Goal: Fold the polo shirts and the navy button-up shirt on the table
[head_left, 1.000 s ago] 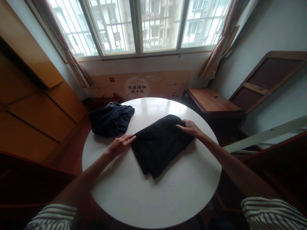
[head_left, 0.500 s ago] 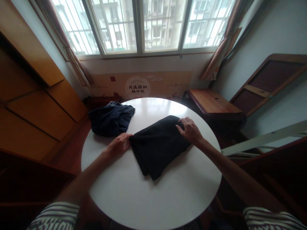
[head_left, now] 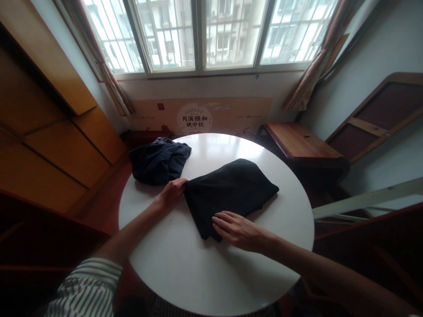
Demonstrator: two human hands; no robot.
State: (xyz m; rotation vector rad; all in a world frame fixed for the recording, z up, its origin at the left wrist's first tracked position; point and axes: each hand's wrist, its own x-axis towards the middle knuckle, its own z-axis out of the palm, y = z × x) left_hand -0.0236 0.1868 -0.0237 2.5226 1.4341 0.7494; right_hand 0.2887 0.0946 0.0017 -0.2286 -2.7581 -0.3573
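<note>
A folded black garment (head_left: 231,189) lies in the middle of the round white table (head_left: 185,273). My left hand (head_left: 172,193) pinches the garment's left corner, fingers closed on the cloth. My right hand (head_left: 239,230) rests flat at the garment's near corner, fingers spread, its fingertips touching the cloth edge. A crumpled dark blue garment (head_left: 158,160) sits at the table's far left edge, just beyond my left hand.
A wooden side table (head_left: 302,143) stands to the right of the round table. Wooden cabinets (head_left: 49,149) line the left wall. A printed cardboard panel (head_left: 198,116) leans under the window. A wooden frame (head_left: 380,119) leans on the right wall.
My right hand left the garment's far right corner and came down to its near corner. My left hand closed on the left corner. The camera shifted slightly.
</note>
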